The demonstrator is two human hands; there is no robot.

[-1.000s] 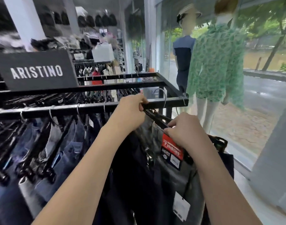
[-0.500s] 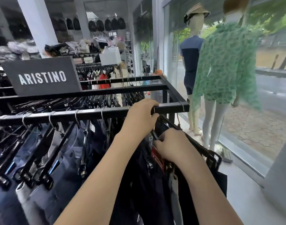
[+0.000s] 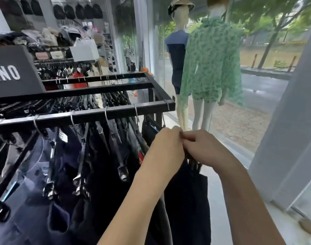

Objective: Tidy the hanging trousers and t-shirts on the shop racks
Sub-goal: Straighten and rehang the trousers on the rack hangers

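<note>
The left hand has dropped off the black metal rack rail and now meets the right hand, both with fingers curled tight, pinching the top of the black hanging trousers. These hang at 6 o'clock from the fingertips, at the rail's end; open grey floor lies at 3 o'clock.

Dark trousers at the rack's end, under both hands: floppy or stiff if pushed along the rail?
Probably floppy: the dark trousers hang limp below the hanger where the left hand and right hand meet. Likely to swing, since only thin wire hooks link hangers to the rail. Should slide easily on that smooth bar.
</note>
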